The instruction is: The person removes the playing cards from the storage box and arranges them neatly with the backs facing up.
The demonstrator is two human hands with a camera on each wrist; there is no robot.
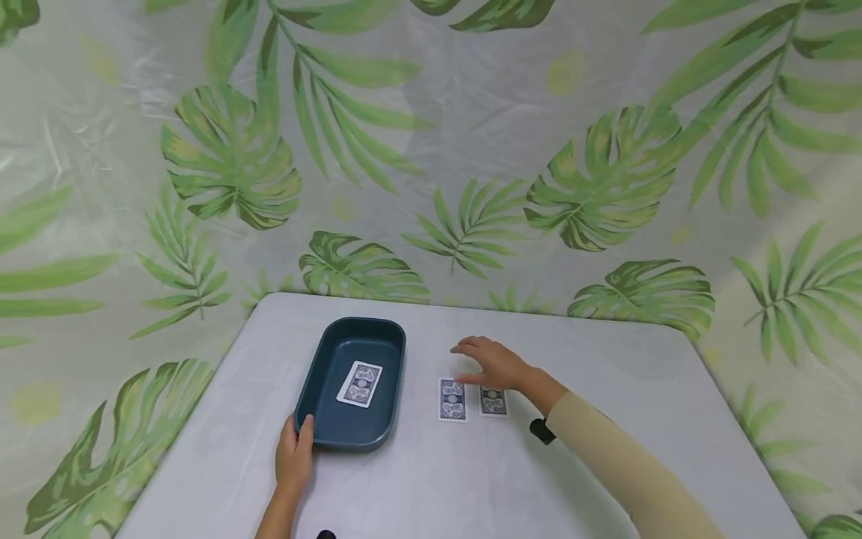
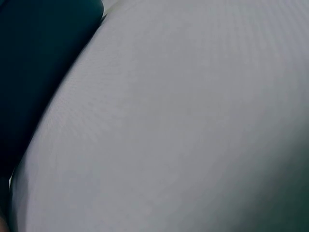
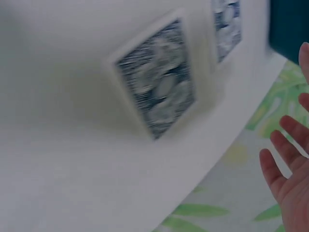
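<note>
My left hand (image 1: pixel 294 457) grips the near left corner of a dark teal tray (image 1: pixel 346 438), thumb at the rim and fingers along the outer wall. Inside the tray lie face-down playing cards (image 1: pixel 361 384), slightly overlapping. Over the table to the right of the tray, my right hand (image 1: pixel 497 364) is held with fingers spread and nothing in it. Below it are two more face-down cards: a left one (image 1: pixel 452 403) and a right one (image 1: pixel 494 404), the latter partly hidden by the hand. The right wrist view shows the spread fingers (image 3: pixel 287 147) apart from both cards.
A white-covered table (image 1: pixel 431 494) bears the tray and cards. Behind it hangs a leaf-patterned sheet (image 1: pixel 471 150). A small black object (image 1: pixel 326 534) shows at the bottom edge, and a black wrist device (image 1: pixel 542 431) sits by my right sleeve (image 1: pixel 626 464).
</note>
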